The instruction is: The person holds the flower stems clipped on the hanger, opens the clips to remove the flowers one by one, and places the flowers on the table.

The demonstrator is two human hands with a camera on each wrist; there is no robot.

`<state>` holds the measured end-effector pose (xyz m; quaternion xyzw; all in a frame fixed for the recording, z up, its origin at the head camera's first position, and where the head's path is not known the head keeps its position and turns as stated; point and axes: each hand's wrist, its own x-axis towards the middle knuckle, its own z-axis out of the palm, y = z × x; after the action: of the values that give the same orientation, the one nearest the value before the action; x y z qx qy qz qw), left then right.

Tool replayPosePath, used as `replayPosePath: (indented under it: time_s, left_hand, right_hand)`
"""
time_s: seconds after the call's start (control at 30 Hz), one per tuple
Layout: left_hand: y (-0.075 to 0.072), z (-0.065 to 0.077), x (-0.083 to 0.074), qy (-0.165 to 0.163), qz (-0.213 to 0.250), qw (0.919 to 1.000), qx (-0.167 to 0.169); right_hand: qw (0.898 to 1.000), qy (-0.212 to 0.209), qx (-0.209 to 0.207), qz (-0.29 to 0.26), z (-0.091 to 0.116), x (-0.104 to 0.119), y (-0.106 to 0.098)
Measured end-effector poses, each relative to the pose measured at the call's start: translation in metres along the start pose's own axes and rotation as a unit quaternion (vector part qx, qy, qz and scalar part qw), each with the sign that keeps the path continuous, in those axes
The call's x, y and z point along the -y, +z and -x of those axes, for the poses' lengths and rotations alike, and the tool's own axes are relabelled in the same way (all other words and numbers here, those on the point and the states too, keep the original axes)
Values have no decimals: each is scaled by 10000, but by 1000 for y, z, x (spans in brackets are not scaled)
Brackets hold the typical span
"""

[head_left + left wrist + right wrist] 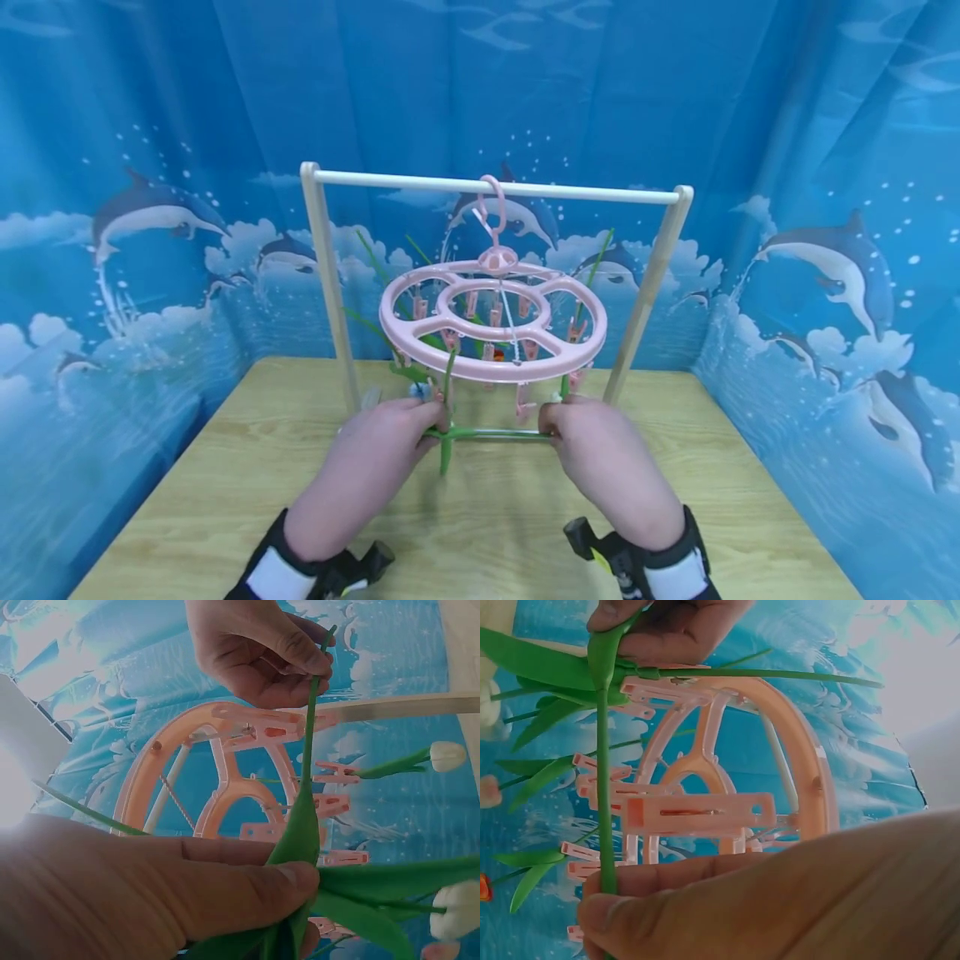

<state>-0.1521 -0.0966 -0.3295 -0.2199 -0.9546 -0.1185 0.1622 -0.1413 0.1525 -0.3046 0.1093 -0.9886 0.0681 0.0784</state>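
A green artificial tulip stem point(495, 434) runs sideways between the two hands, in front of the pink round clip hanger point(597, 325). The left hand point(405, 425) pinches its leafy part between thumb and fingers. At the thin end of the stem point(309, 742), the right hand point(259, 652) pinches with thumb and fingertips. The held tulip's head cannot be made out. Close to the left hand, a second stem point(780, 673) stands by a pink clothespin point(667, 690), its leaves point(540, 660) near the fingers. White tulip heads point(448, 756) hang from other clips.
The hanger hooks over the white bar point(405, 179) of a stand with wooden posts point(648, 287). Several tulips with upright stems point(600, 258) are clipped around it. A wood-grain table point(262, 450) lies below. Blue dolphin curtains point(150, 275) enclose the back and sides.
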Motion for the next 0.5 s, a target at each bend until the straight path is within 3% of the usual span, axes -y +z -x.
replayPosePath:
  time_s: [0.27, 0.5]
  left_hand:
    - [6, -3, 1, 24, -346, 9992, 176]
    - [16, -10, 7, -33, -167, 9990, 421]
  right_hand:
    - [9995, 6, 288, -138, -8, -1, 11]
    - [9989, -297, 356, -120, -17, -6, 23]
